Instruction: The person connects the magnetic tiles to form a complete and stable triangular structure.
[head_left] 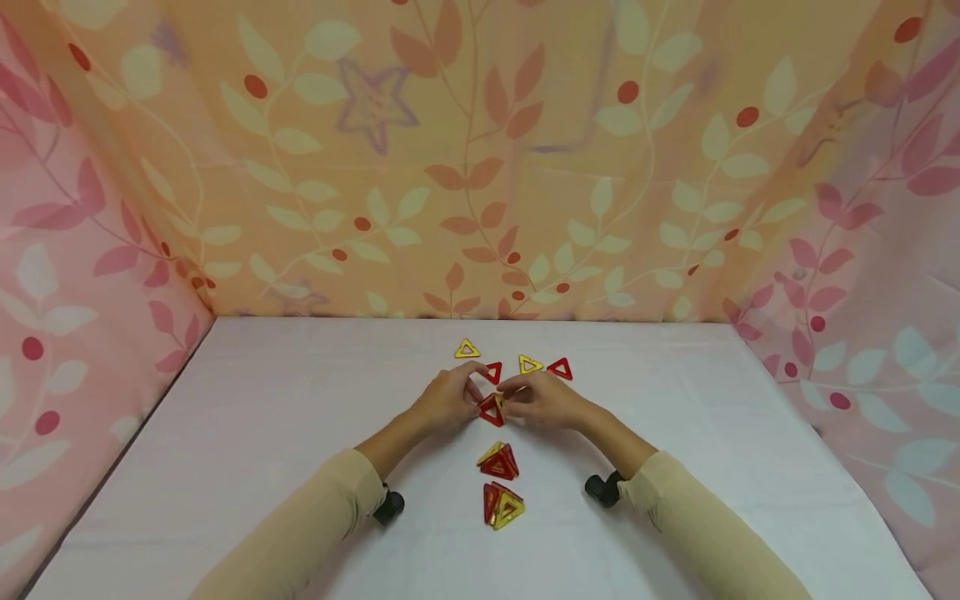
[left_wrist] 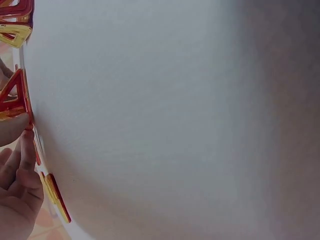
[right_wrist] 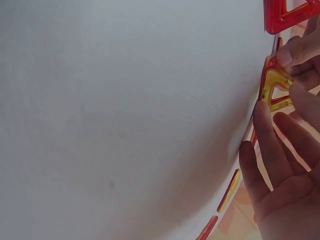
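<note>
Between both hands stands a small structure of red and yellow hollow triangular tiles point(head_left: 501, 412), leaning together. My left hand point(head_left: 447, 397) pinches a red triangle tile point(left_wrist: 21, 92) of it at a lower corner, between thumb and finger. On the other side, my right hand point(head_left: 546, 400) pinches a yellow triangle tile point(right_wrist: 268, 86) by its corner, its other fingers spread. Closer to me sit two red and yellow pyramids, one point(head_left: 498, 470) behind the other point(head_left: 489, 502). The structure's far side is hidden.
Beyond the hands lie loose tiles: a yellow triangle point(head_left: 467, 356), a red triangle point(head_left: 497, 372), another yellow triangle point(head_left: 523, 365) and another red triangle point(head_left: 567, 369). The white tabletop point(head_left: 300, 400) meets patterned curtains point(head_left: 480, 208) at its back and sides.
</note>
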